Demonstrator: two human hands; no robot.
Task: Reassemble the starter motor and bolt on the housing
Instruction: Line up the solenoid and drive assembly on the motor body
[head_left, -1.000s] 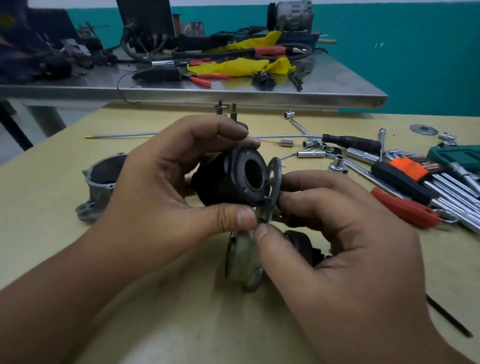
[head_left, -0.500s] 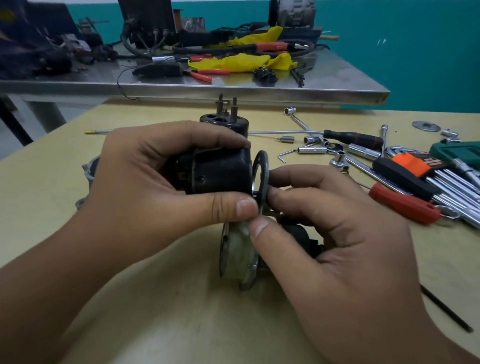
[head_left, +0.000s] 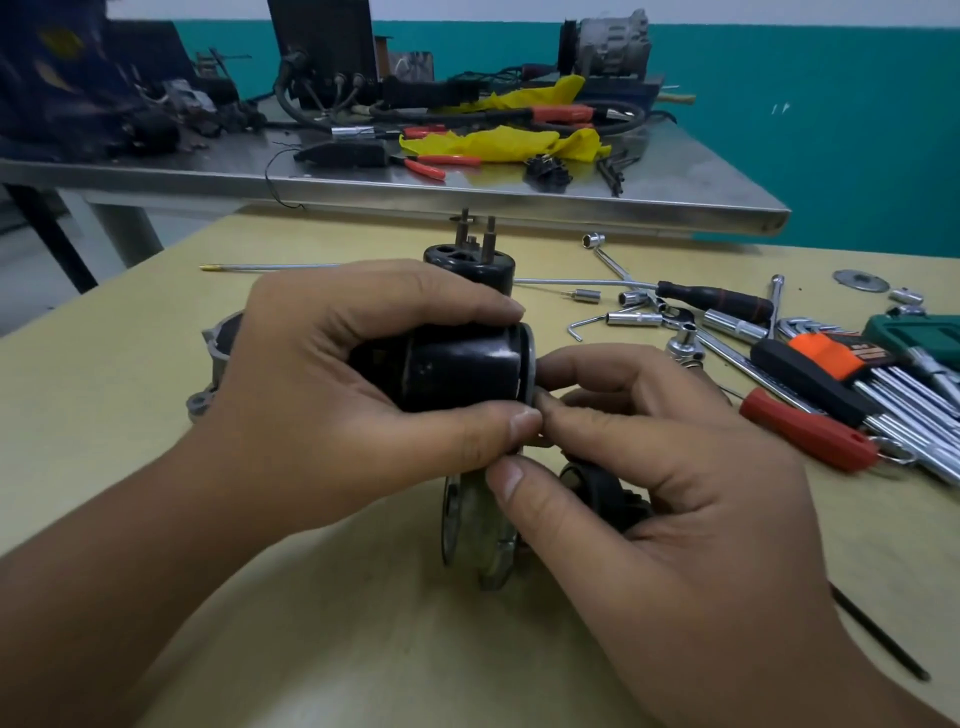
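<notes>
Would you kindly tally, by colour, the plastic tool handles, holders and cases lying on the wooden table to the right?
Black handles: 2
Red handle: 1
Orange hex-key holder: 1
Green case: 1
Total: 5

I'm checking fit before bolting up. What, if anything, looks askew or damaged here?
Nothing stands out. The left hand grips the black motor body, and the right hand pinches the thin metal ring against its end, apparently flush. No damage shows.
</notes>
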